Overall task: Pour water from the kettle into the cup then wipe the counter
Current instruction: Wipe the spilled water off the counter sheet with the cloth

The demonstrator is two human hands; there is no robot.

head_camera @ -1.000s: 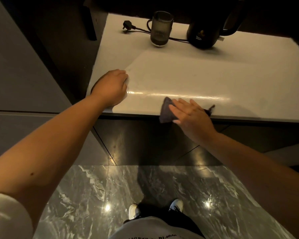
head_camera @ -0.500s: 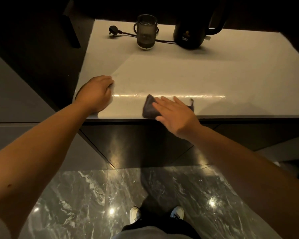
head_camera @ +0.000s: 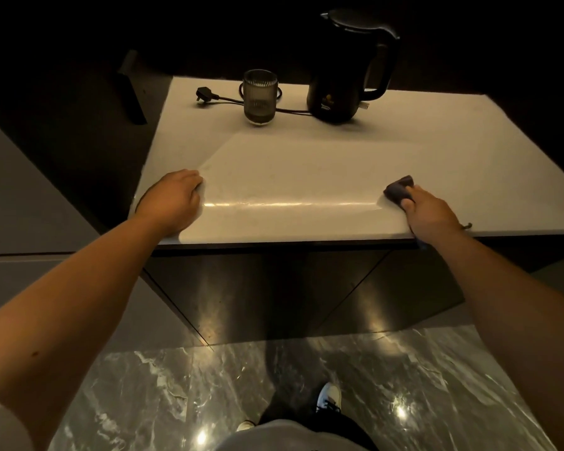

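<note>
Rightward along the desk edge went the right hand, clutching the dark cloth; left hand rests curled, kettle and ribbed glass cup behind.

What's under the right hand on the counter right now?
A dark cloth lies under the right hand on the counter, near the front edge. One end sticks out past the fingers; the rest is covered by the hand.
</note>
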